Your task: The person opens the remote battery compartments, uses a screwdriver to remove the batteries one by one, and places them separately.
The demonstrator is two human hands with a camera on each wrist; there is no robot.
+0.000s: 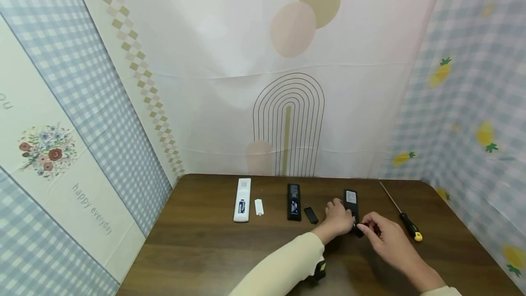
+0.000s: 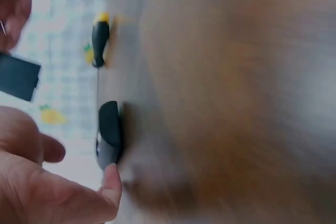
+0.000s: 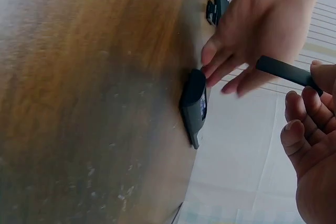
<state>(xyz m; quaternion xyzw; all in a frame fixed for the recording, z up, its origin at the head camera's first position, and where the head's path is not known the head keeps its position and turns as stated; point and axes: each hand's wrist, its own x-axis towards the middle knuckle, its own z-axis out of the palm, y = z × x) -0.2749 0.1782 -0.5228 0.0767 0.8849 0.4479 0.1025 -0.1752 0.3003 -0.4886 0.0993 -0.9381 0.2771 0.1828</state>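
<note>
A black remote control (image 1: 351,197) lies face down at the right of the table, its battery compartment uncovered. My left hand (image 1: 339,218) is at its left side, fingers loosely extended; in the left wrist view a fingertip (image 2: 111,174) touches or nearly touches the remote's end. Just above the table, my right hand (image 1: 388,239) pinches a black battery cover (image 3: 283,71) between thumb and fingers, to the right of the remote's near end. In the right wrist view the cover is held apart from the remote (image 3: 195,100).
A screwdriver (image 1: 404,218) with a black and yellow handle lies at the right. Leftward are another black remote (image 1: 293,191) with its loose cover (image 1: 311,215), and a white remote (image 1: 243,195) with its white cover (image 1: 259,207). Both show batteries. Behind hangs a patterned cloth (image 1: 213,104).
</note>
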